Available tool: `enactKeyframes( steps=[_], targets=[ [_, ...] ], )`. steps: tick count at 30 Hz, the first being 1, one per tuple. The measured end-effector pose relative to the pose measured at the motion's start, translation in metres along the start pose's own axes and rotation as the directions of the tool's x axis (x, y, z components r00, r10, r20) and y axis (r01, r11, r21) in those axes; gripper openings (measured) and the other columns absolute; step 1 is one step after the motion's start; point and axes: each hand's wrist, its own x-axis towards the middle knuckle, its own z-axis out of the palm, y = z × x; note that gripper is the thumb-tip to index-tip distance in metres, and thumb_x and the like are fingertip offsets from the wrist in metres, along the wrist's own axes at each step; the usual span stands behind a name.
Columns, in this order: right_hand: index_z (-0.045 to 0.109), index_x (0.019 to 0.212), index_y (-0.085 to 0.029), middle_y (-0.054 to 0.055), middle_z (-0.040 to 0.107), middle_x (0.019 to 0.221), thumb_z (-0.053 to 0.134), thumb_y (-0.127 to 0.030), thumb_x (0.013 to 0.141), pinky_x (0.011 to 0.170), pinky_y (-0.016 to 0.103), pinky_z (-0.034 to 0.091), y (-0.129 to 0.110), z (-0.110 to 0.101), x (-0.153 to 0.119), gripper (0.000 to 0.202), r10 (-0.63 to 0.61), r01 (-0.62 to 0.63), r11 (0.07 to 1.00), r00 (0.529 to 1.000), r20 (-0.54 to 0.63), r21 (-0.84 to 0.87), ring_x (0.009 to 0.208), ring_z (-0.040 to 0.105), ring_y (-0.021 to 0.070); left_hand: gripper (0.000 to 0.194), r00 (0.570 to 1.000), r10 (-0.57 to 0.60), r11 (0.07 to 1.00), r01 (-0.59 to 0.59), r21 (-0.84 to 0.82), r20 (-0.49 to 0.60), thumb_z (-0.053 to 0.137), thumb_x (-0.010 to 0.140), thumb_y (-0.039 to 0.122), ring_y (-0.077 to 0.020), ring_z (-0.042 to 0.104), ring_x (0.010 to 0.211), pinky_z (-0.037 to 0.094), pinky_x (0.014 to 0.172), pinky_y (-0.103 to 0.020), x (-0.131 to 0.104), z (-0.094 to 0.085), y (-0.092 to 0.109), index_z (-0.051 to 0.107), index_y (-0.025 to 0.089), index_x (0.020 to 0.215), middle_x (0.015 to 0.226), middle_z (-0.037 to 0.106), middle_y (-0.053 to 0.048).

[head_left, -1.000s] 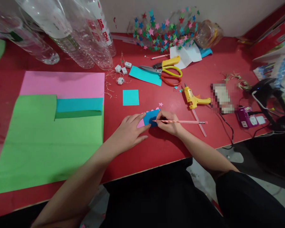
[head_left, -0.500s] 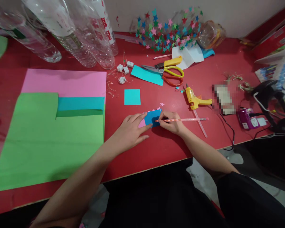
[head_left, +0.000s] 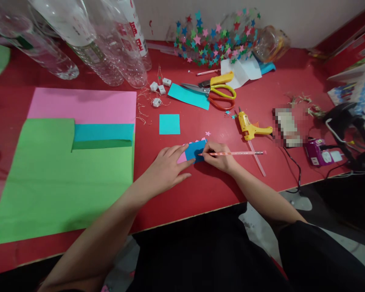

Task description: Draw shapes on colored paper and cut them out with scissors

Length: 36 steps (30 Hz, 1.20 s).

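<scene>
My right hand (head_left: 218,157) grips a pink pencil (head_left: 240,153), its tip down on a small dark blue piece of paper (head_left: 192,150). A pink piece of paper (head_left: 181,158) shows under the blue one, with a notched edge along the top. Spread fingers of my left hand (head_left: 172,164) press on the left part of both papers. A small pink paper star (head_left: 207,133) lies just above them. To the upper left is a turquoise paper square (head_left: 169,124).
Scissors (head_left: 219,95) lie across a turquoise strip (head_left: 185,96). A yellow glue gun (head_left: 249,127) with its stick is right of my hands. Large green paper (head_left: 67,182) covers the left side; plastic bottles (head_left: 109,52) and a star-covered bottle (head_left: 215,38) line the back.
</scene>
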Motion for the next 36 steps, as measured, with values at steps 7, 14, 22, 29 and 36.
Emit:
enactKeyframes(
  steps=[7,14,22,29,36],
  targets=[
    [0.049,0.065,-0.020,-0.003,0.051,0.059,0.052,-0.027,0.077,0.053,0.023,0.033,0.0004,0.0029,0.0007,0.014,0.036,-0.036,0.999,0.997,-0.075,0.003,0.054,0.042,0.0094,0.045,1.000,-0.001,1.000,0.001,0.004,-0.009,0.054,0.091,0.041,-0.0341,0.039,0.132,0.036,0.102,-0.052,0.0002,0.0005,-0.0002,0.054,0.027,0.134,0.150,0.037,-0.016],
    [0.049,0.068,-0.020,-0.004,0.050,0.058,0.052,-0.028,0.079,0.053,0.023,0.034,0.0006,0.0037,0.0000,0.014,0.042,-0.040,0.999,0.994,-0.100,0.028,0.053,0.043,0.0093,0.044,1.000,-0.006,1.000,0.006,-0.005,0.005,0.054,0.091,0.042,-0.0350,0.039,0.132,0.036,0.103,-0.052,0.0005,-0.0007,-0.0001,0.055,0.026,0.133,0.150,0.036,-0.017],
    [0.048,0.067,-0.020,-0.004,0.050,0.058,0.052,-0.026,0.078,0.053,0.023,0.033,0.0018,0.0039,0.0009,0.013,0.030,-0.031,1.000,0.995,-0.099,-0.002,0.053,0.042,0.0093,0.043,1.000,0.003,1.000,-0.003,-0.006,-0.002,0.053,0.092,0.041,-0.0359,0.039,0.131,0.037,0.102,-0.053,0.0005,-0.0001,-0.0005,0.056,0.025,0.131,0.149,0.036,-0.018],
    [0.044,0.063,-0.021,-0.005,0.047,0.055,0.050,-0.022,0.071,0.049,0.022,0.029,0.0077,0.0054,0.0007,0.010,0.022,-0.030,0.997,0.994,-0.106,-0.071,0.050,0.040,0.0084,0.044,1.000,0.013,1.000,-0.013,0.019,-0.002,0.053,0.092,0.041,-0.0364,0.041,0.131,0.038,0.101,-0.053,0.0006,-0.0006,-0.0005,0.055,0.026,0.133,0.149,0.036,-0.019],
    [0.042,0.062,-0.021,-0.005,0.044,0.053,0.047,-0.022,0.067,0.048,0.021,0.028,0.0060,0.0027,-0.0005,0.008,0.000,-0.006,0.997,0.996,-0.084,-0.072,0.049,0.036,0.0080,0.045,1.000,0.016,1.000,-0.016,0.018,-0.007,0.054,0.092,0.041,-0.0359,0.040,0.131,0.037,0.102,-0.052,0.0000,0.0005,-0.0009,0.054,0.026,0.134,0.150,0.035,-0.019]
  ],
)
